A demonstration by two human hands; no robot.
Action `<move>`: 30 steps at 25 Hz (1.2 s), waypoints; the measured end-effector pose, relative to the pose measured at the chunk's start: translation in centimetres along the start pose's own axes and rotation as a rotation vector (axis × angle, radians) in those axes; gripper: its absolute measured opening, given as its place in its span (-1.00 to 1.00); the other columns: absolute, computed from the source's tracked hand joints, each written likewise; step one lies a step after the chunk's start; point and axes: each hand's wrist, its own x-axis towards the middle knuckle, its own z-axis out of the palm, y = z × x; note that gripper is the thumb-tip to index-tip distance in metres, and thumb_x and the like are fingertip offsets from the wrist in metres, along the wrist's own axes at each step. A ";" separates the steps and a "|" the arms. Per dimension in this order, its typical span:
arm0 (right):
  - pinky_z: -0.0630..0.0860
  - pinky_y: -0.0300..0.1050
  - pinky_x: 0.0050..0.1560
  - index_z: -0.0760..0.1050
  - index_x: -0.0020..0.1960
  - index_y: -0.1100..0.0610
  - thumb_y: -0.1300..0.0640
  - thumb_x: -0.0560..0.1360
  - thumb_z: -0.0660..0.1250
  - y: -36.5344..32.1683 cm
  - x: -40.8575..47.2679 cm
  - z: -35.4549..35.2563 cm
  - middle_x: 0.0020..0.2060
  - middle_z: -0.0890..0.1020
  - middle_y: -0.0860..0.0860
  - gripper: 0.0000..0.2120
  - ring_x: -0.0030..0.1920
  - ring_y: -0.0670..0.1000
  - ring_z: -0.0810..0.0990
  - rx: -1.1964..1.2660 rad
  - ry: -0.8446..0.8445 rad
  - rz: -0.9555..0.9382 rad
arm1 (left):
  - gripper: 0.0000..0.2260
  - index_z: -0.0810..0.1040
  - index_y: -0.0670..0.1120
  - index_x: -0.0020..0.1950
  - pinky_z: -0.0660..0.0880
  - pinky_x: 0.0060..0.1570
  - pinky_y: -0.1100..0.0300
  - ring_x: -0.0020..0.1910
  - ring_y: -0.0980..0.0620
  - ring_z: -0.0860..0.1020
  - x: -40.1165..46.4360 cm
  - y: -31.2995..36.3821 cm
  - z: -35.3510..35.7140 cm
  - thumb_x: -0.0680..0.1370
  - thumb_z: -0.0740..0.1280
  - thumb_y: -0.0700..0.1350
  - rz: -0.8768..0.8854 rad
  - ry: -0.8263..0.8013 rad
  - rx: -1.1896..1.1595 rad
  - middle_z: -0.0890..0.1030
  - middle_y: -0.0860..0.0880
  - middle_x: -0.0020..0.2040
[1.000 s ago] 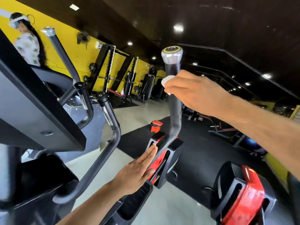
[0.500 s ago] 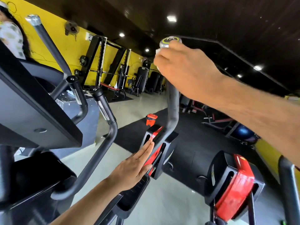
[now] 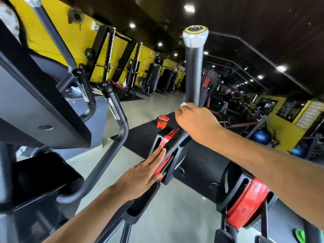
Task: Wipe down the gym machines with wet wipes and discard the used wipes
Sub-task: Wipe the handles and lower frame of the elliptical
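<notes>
Head view, looking forward and down across a gym machine. Right hand (image 3: 196,123) is curled around the machine's tall black handle bar (image 3: 193,71), about halfway down its upright length, well below the silver end cap (image 3: 195,38) with its yellow ring. A white wet wipe (image 3: 183,104) is held inside that grip, pressed against the bar; only a small bunched corner shows, poking out at the top left of the knuckles, beside the index finger. The rest of the wipe is hidden under the fingers.

Left hand (image 3: 143,174) lies lower and nearer, flat and holding nothing, fingers straight and together, resting on the red and black housing (image 3: 167,139) at the base of the same bar.

To the left stand a dark console panel (image 3: 35,102) and a second curved handle bar (image 3: 112,137). Beyond, on the floor, sits a small orange bin (image 3: 162,121). A yellow wall (image 3: 52,35) with weight racks fills the background.
</notes>
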 end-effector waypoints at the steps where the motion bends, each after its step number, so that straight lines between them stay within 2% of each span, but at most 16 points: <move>1: 0.47 -0.15 -0.51 0.54 -0.17 0.17 0.44 0.19 0.39 -0.1 -0.2 1.1 -0.31 0.60 0.09 -0.73 -0.33 0.06 0.62 0.029 0.040 -0.014 | -0.34 -0.32 0.12 0.66 0.58 0.27 0.02 0.58 0.10 0.31 -0.2 0.0 0.0 0.72 0.03 0.20 -0.001 -0.008 -0.002 -0.39 0.30 0.61; 2: 0.47 -0.15 -0.50 0.53 -0.15 0.14 0.43 0.20 0.40 -0.4 -0.3 2.0 -0.27 0.60 0.06 -0.70 -0.32 0.04 0.63 0.057 0.052 -0.026 | -0.34 -0.32 0.12 0.67 0.59 0.25 0.04 0.57 0.10 0.33 -0.4 -0.1 0.0 0.73 0.05 0.18 0.000 -0.011 0.000 -0.39 0.30 0.61; 4: 0.50 -0.11 -0.37 0.52 0.02 0.12 0.40 0.32 0.41 -1.4 -0.6 2.8 -0.09 0.62 0.05 -0.67 -0.16 0.04 0.69 0.150 -0.030 0.008 | -0.33 -0.32 0.10 0.67 0.59 0.24 0.08 0.56 0.11 0.34 -0.6 -0.1 0.0 0.73 0.06 0.17 -0.001 -0.012 0.008 -0.40 0.29 0.61; 6: 0.50 -0.04 -0.25 0.48 0.15 0.14 0.44 0.42 0.33 -1.8 -0.2 3.2 0.03 0.61 0.08 -0.64 -0.04 0.13 0.69 0.262 -0.091 0.086 | -0.33 -0.33 0.11 0.67 0.58 0.25 0.10 0.57 0.12 0.32 -0.6 -0.1 0.0 0.74 0.06 0.17 0.002 -0.010 0.013 -0.41 0.29 0.61; 9: 0.58 0.04 -0.19 0.49 0.15 0.10 0.46 0.48 0.25 -0.3 0.3 2.0 -0.04 0.62 0.08 -0.64 -0.10 0.17 0.60 0.499 -0.045 0.118 | -0.33 -0.34 0.13 0.66 0.57 0.25 0.13 0.56 0.13 0.33 -0.5 -0.1 -0.1 0.73 0.06 0.18 -0.002 -0.012 0.007 -0.41 0.31 0.60; 12: 0.62 0.05 -0.18 0.60 0.15 0.07 0.33 0.57 0.33 3.3 -0.3 -1.0 -0.19 0.53 -0.06 -0.76 -0.12 -0.01 0.40 0.588 0.326 0.108 | -0.32 -0.35 0.13 0.66 0.58 0.24 0.13 0.53 0.12 0.39 -0.5 0.0 -0.1 0.73 0.07 0.17 -0.002 -0.007 0.004 -0.41 0.31 0.60; 14: 0.56 0.00 -0.02 0.64 0.17 0.13 0.30 0.57 0.28 5.6 -0.8 -4.0 -0.10 0.59 -0.01 -0.75 -0.04 0.02 0.47 0.516 0.671 0.020 | -0.32 -0.34 0.14 0.66 0.57 0.26 0.13 0.53 0.11 0.38 -0.5 0.1 0.0 0.73 0.09 0.16 0.000 -0.004 -0.006 -0.40 0.32 0.60; 15: 0.50 0.01 0.06 0.64 0.16 0.18 0.31 0.55 0.24 6.7 -0.8 -5.4 -0.03 0.63 0.04 -0.73 0.04 0.06 0.50 0.414 0.767 -0.044 | -0.32 -0.34 0.15 0.66 0.56 0.28 0.13 0.54 0.12 0.37 -0.5 0.1 0.0 0.74 0.09 0.16 0.002 -0.002 -0.011 -0.40 0.32 0.60; 16: 0.46 0.04 0.11 0.63 0.13 0.21 0.32 0.54 0.22 7.8 -0.5 -6.8 0.00 0.65 0.07 -0.73 0.11 0.10 0.49 0.293 0.780 -0.103 | -0.32 -0.34 0.15 0.66 0.55 0.29 0.13 0.55 0.12 0.35 -0.5 0.2 -0.1 0.74 0.09 0.16 0.003 0.000 -0.015 -0.40 0.33 0.60; 19: 0.36 0.20 0.25 0.56 0.05 0.22 0.29 0.52 0.12 10.4 1.6 -10.7 -0.09 0.64 0.11 -0.74 0.21 0.22 0.47 0.015 0.522 -0.236 | -0.32 -0.34 0.15 0.65 0.53 0.30 0.15 0.56 0.16 0.32 -0.6 0.5 -0.3 0.73 0.09 0.16 -0.004 0.001 -0.010 -0.41 0.34 0.59; 21: 0.33 0.24 0.29 0.52 0.00 0.17 0.30 0.52 0.13 11.5 3.3 -12.2 -0.19 0.60 0.08 -0.79 0.08 0.20 0.52 -0.037 0.397 -0.288 | -0.33 -0.34 0.16 0.65 0.54 0.29 0.16 0.56 0.17 0.31 -0.6 0.6 -0.4 0.73 0.08 0.17 -0.007 0.004 0.000 -0.41 0.35 0.59; 23: 0.43 0.14 0.16 0.52 -0.04 0.12 0.32 0.53 0.24 12.1 5.0 -13.2 -0.26 0.57 0.02 -0.86 -0.14 0.11 0.52 0.020 0.300 -0.277 | -0.34 -0.34 0.17 0.64 0.53 0.30 0.16 0.58 0.17 0.29 -0.6 0.7 -0.4 0.73 0.07 0.17 -0.004 0.000 0.000 -0.41 0.35 0.59; 25: 0.48 -0.17 -0.06 0.60 -0.03 0.11 0.24 0.55 0.25 12.7 6.2 -14.9 -0.24 0.59 -0.08 -0.84 -0.20 -0.06 0.53 0.296 0.178 -0.182 | -0.34 -0.36 0.17 0.64 0.51 0.32 0.16 0.59 0.17 0.26 -0.7 0.7 -0.5 0.74 0.07 0.17 -0.004 -0.007 0.001 -0.41 0.36 0.58; 26: 0.48 -0.28 -0.07 0.66 -0.02 0.09 0.21 0.55 0.28 13.3 6.6 -15.5 -0.20 0.62 -0.13 -0.83 -0.15 -0.09 0.58 0.470 0.115 -0.136 | -0.33 -0.36 0.18 0.64 0.51 0.33 0.15 0.59 0.17 0.25 -0.7 0.7 -0.6 0.74 0.07 0.17 -0.007 -0.009 0.001 -0.41 0.36 0.58; 27: 0.53 -0.29 -0.02 0.69 -0.03 0.07 0.19 0.54 0.32 14.2 7.0 -15.6 -0.17 0.67 -0.13 -0.84 -0.08 -0.08 0.65 0.668 0.070 -0.085 | -0.33 -0.37 0.18 0.63 0.51 0.34 0.13 0.59 0.17 0.25 -0.7 0.7 -0.7 0.74 0.07 0.17 -0.011 -0.009 -0.003 -0.41 0.37 0.58; 30: 0.62 -0.08 0.16 0.71 0.00 0.08 0.23 0.54 0.39 16.8 7.3 -13.2 -0.02 0.74 0.04 -0.86 0.10 0.03 0.70 1.323 0.089 0.101 | -0.33 -0.37 0.20 0.63 0.50 0.36 0.11 0.59 0.18 0.26 -0.8 0.8 -0.8 0.73 0.07 0.17 -0.013 -0.009 -0.010 -0.41 0.38 0.57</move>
